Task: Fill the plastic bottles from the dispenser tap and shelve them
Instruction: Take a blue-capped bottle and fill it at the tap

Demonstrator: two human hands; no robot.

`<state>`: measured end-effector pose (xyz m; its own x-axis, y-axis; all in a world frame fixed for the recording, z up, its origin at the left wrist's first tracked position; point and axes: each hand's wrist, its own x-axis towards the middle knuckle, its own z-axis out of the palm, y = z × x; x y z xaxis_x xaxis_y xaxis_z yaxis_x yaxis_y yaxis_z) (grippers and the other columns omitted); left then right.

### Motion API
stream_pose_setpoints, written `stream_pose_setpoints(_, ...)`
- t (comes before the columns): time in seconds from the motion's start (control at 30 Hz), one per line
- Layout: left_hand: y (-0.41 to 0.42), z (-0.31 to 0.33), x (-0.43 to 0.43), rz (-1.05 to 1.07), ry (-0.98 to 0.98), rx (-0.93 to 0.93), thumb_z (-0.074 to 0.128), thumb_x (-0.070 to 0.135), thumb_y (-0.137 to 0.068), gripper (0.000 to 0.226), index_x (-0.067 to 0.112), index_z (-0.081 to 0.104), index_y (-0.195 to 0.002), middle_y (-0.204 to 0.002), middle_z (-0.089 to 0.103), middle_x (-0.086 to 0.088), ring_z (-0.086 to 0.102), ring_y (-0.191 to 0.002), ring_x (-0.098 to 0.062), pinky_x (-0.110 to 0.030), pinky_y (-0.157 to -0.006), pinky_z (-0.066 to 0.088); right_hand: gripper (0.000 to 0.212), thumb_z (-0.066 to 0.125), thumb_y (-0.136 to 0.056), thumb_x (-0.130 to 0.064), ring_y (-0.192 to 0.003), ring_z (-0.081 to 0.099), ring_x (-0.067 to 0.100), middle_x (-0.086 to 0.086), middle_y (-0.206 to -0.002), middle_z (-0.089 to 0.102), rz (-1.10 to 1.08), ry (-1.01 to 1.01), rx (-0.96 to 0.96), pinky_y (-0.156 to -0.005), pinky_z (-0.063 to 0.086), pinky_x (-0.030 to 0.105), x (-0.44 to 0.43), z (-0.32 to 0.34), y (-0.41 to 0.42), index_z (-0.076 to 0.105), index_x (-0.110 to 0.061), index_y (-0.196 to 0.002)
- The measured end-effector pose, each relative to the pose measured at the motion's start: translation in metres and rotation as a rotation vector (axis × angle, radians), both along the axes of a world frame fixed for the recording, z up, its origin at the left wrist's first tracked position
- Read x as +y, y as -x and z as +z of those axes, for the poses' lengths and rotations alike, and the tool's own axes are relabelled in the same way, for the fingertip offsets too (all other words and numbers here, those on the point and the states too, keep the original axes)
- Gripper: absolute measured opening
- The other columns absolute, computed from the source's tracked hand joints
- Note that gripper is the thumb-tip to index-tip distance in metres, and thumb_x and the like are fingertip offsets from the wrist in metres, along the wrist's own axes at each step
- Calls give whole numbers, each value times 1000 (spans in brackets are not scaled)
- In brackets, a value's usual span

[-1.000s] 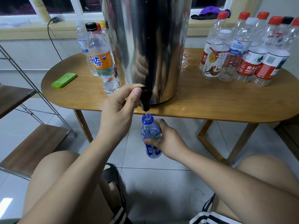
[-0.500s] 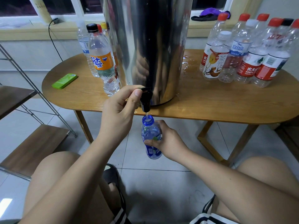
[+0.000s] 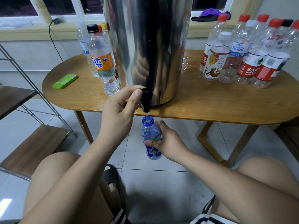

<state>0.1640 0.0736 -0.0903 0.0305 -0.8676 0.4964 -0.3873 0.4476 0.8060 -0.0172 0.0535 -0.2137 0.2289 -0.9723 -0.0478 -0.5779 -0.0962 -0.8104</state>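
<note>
- Head view: the left hand (image 3: 119, 113) is curled on the black tap (image 3: 145, 101) of the steel dispenser (image 3: 148, 46). Its fingers hook over the lever on top and its thumb presses the tap's side.
- The right hand (image 3: 168, 141) grips a small blue bottle (image 3: 151, 131) around its middle, with the fingers wrapped over the label.
- The blue bottle is upright and uncapped below the table edge, with its mouth directly under the spout. A thin stream of water runs from the spout into its neck.
- The dispenser stands on an oval wooden table (image 3: 226, 107), with its tap overhanging the near edge.
- Left of the dispenser stands a Fanta-labelled bottle (image 3: 103, 62) with a black cap, holding clear liquid. More bottles stand close behind it.
- On the right part of the table is a tight cluster of clear bottles (image 3: 249, 54), mostly red-capped, which look empty.
- Spilled water (image 3: 187, 65) glistens on the tabletop between the dispenser and that cluster.
- A green flat case (image 3: 64, 81) lies near the table's left end.
- A metal-framed rack with wooden shelves (image 3: 32, 147) stands on the tiled floor at the left.
</note>
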Motion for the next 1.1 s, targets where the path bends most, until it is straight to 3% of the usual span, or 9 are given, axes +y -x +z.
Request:
stream_pose_setpoints(0.17, -1, -3, -1, 5, -5, -1, 54, 27, -115, 24, 20, 77, -120, -100, 76, 3, 68, -90, -15, -40, -78, 59, 76, 90, -87, -43, -121, 65, 13, -9, -141, 66, 4, 8, 1, -101, 58, 33, 0, -1, 1, 44, -29, -147)
stream_pose_setpoints(0.27, -2, -3, -2, 5, -7, -2, 54, 27, -115, 25, 20, 77, -120, -100, 76, 1, 68, -90, -18, -44, -79, 58, 77, 90, -87, -43, -121, 65, 13, -9, -141, 66, 1, 7, 1, -101, 58, 33, 0, -1, 0, 44, -29, -147)
stream_pose_setpoints(1.1, -2, -4, -3, 10, -8, -2, 54, 28, -115, 26, 17, 77, -123, -100, 75, 6, 69, -92, -13, -38, -79, 61, 76, 90, -88, -42, -120, 64, 12, -9, -141, 66, 8, 2, 4, -98, 55, 28, 1, 0, 0, 44, -27, -147)
